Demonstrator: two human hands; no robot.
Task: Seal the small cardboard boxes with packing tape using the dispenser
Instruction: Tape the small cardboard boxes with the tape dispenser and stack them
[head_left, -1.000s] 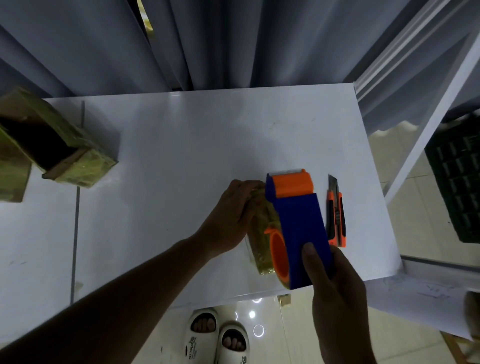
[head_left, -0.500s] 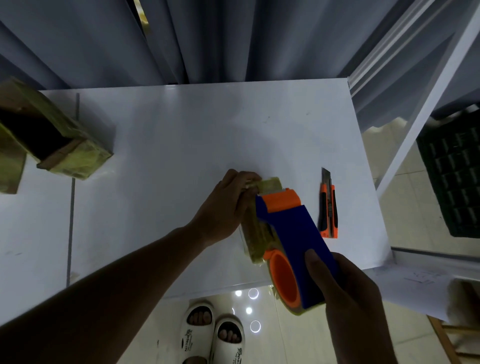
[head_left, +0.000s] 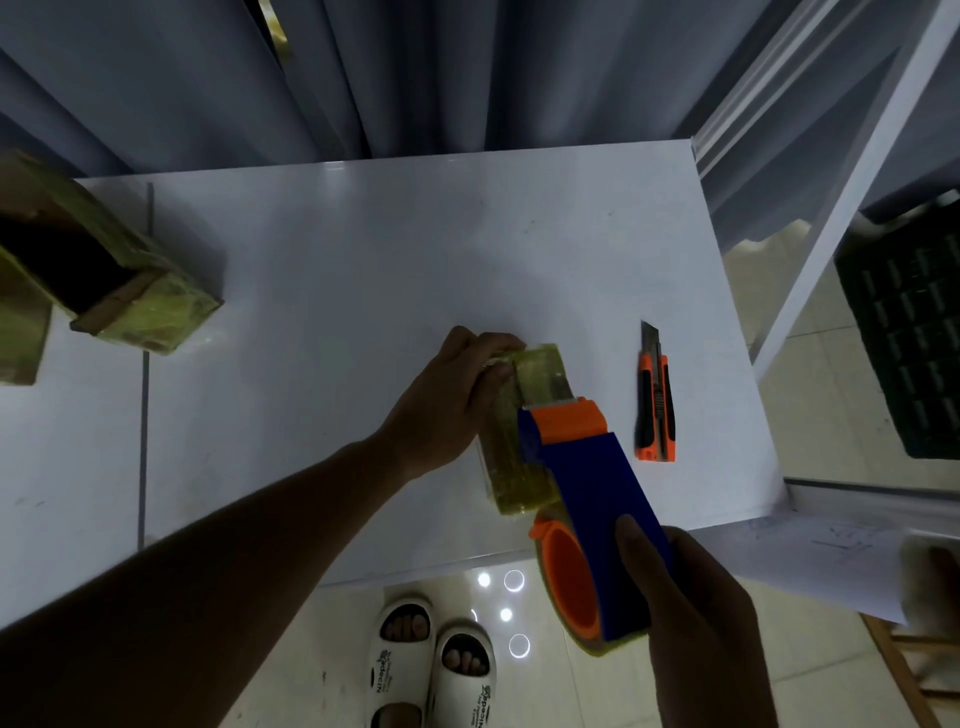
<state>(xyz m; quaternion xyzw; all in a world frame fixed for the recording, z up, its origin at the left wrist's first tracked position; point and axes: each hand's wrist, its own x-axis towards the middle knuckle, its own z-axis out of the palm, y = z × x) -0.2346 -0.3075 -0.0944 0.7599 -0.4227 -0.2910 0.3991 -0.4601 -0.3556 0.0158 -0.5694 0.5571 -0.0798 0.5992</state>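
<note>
One small cardboard box (head_left: 519, 436), wrapped in yellowish tape, is lying near the front edge of the white table (head_left: 363, 270), and the left hand (head_left: 447, 400) is gripping its far end with fingers curled over the top. The right hand (head_left: 696, 613) is wrapping around the one blue-and-orange tape dispenser (head_left: 592, 509), whose orange toothed head is resting on the box. One orange utility knife (head_left: 655, 400) is lying just beside them to the right, while two larger taped boxes (head_left: 150, 306) are sitting well apart at the table's left.

Glossy tape-wrapped box (head_left: 519, 441), plastic dispenser (head_left: 587, 483)
</note>
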